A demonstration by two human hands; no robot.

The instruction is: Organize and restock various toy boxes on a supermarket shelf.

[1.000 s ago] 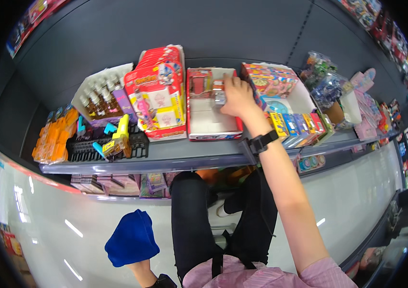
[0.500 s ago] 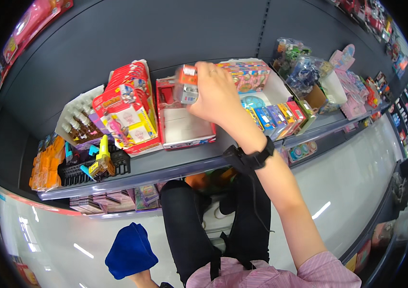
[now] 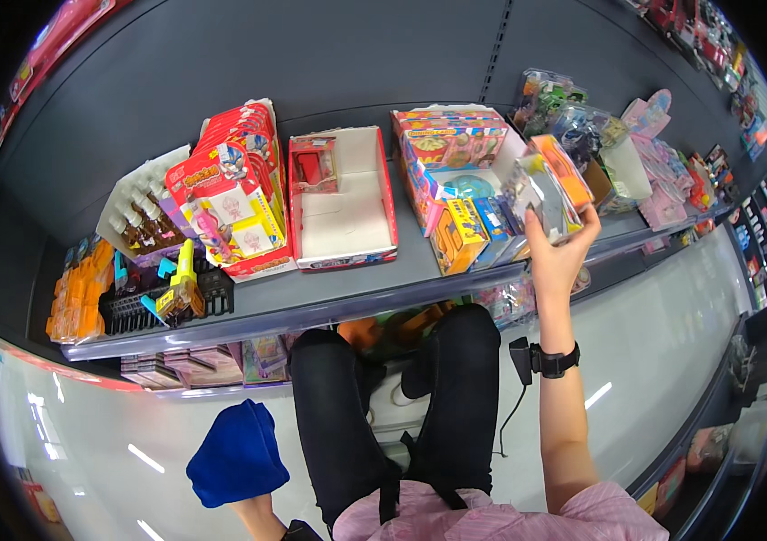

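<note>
My right hand is raised at the shelf's right part, fingers wrapped around a small orange-and-grey box, blurred by motion. The box is over the right end of a row of small colourful boxes, hiding several of them; a yellow box and a blue box still show at the left end. My left hand, low over the floor, is closed on a blue cloth, which covers its fingers.
A red-edged white carton holds one red boxed item. Left of it stand red-and-yellow carded toys, spray bottles and a black basket. Clear-packed toys sit further right. My knees are close to the shelf edge.
My right hand has carried the small box rightward, from above the red-edged carton to the row of small boxes. My left hand and the cloth have shifted slightly left and up.
</note>
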